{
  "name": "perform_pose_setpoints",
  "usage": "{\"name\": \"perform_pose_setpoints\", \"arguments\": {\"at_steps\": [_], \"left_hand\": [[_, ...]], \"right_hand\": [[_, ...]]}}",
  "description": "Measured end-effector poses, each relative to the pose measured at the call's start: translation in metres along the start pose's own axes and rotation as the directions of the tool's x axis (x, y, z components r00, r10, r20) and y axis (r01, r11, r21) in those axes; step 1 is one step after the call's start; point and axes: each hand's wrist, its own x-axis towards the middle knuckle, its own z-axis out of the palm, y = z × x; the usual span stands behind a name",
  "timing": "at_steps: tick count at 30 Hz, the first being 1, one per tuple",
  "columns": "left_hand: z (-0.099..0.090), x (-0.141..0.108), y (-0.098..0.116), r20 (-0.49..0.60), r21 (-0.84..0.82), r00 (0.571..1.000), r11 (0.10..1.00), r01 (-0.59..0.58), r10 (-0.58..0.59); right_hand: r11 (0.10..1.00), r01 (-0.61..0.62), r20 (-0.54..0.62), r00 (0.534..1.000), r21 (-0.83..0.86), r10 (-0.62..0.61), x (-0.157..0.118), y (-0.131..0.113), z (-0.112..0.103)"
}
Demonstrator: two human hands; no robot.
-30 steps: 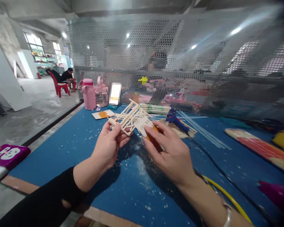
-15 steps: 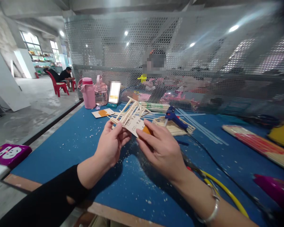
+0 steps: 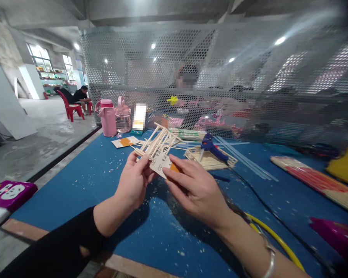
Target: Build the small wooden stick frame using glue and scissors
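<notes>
One stick frame point(image 3: 159, 142) sits pinched in the nearly closed left hand point(image 3: 133, 181), above the bench point(image 3: 81, 185); the half-curled right hand point(image 3: 195, 188) grips a card point(image 3: 159, 166) (lettering showing) at the frame's near end. Open room runs back to the bench's near edge.

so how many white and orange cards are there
2: a printed card in the right hand, and an orange-banded card on the blue table near the pink jug. More may be hidden.

The left hand point(image 3: 134, 179) and right hand point(image 3: 197, 186) pinch, near each other.
</notes>
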Motion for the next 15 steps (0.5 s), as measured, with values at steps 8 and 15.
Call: {"name": "perform_pose_setpoints", "arguments": {"at_steps": [8,15], "left_hand": [[0.0007,0.0005,0.0004,-0.009,0.003,1.0,1.0,-0.002,0.002],[0.0001,0.0012,-0.0005,-0.025,-0.009,1.0,1.0,-0.015,0.015]], "right_hand": [[0.999,0.024,-0.009,1.0,0.033,-0.024,0.0032,-0.0019,-0.0042],[0.996,0.085,0.016,0.996,0.031,-0.086,0.0066,-0.0038,-0.0027]]}}
